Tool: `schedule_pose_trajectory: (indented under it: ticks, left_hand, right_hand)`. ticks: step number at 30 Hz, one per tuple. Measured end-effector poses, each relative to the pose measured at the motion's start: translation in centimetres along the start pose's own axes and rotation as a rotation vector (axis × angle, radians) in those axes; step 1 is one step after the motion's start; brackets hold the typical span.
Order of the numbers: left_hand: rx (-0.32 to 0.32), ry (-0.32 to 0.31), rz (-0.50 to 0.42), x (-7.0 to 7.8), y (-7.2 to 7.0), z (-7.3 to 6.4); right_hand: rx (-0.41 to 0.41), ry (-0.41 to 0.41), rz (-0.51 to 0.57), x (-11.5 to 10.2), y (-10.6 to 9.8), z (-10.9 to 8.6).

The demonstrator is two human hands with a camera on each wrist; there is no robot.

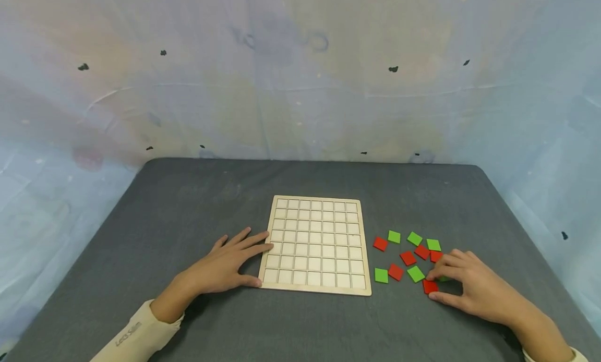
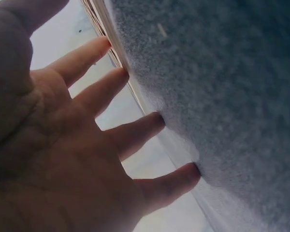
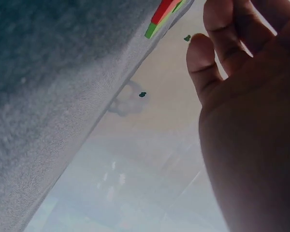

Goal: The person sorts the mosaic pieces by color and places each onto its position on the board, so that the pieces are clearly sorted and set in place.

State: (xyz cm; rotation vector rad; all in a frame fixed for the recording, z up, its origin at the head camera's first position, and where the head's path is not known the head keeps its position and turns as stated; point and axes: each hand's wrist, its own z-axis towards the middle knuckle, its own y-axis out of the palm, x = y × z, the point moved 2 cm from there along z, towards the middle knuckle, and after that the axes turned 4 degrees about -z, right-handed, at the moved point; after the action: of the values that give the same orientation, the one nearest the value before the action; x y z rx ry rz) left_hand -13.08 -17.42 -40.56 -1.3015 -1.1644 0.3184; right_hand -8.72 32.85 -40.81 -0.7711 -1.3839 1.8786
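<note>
Five fingers of my left hand [image 1: 220,268] spread loosely, grasping nothing; I see some touching the board [image 1: 316,244] right of them. Past it, tiles [image 1: 408,258] lie left of and beyond the fingers of my right hand [image 1: 481,286], which pinch a red tile [image 1: 429,287].

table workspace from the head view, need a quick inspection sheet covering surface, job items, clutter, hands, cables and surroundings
Surface: dark grey table
Job's things: pale grid board, cells holding no tiles; loose red tiles and green tiles scattered to its right
Clutter: nothing seen
Left hand: fingers spread, touching the board's left edge
Right hand: finger and thumb pinch the nearest red tile
Cables: nothing seen
Surroundings: pale, mottled backdrop with small dark spots
</note>
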Motion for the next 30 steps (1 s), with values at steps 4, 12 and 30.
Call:
schedule_pose_trajectory:
  ticks: [4,12,30]
  left_hand:
    - [0.026,-0.016,0.024,0.3,0.0,0.2]
    - [0.040,-0.043,0.036,0.6,0.0,0.3]
    - [0.034,-0.033,0.026,0.5,0.2,0.4]
  right_hand:
    - [0.017,-0.024,-0.004,-0.1,0.0,0.2]
    - [-0.007,-0.005,0.017,-0.3,0.2,1.1]
    - [-0.106,0.030,0.081,0.8,0.8,4.1]
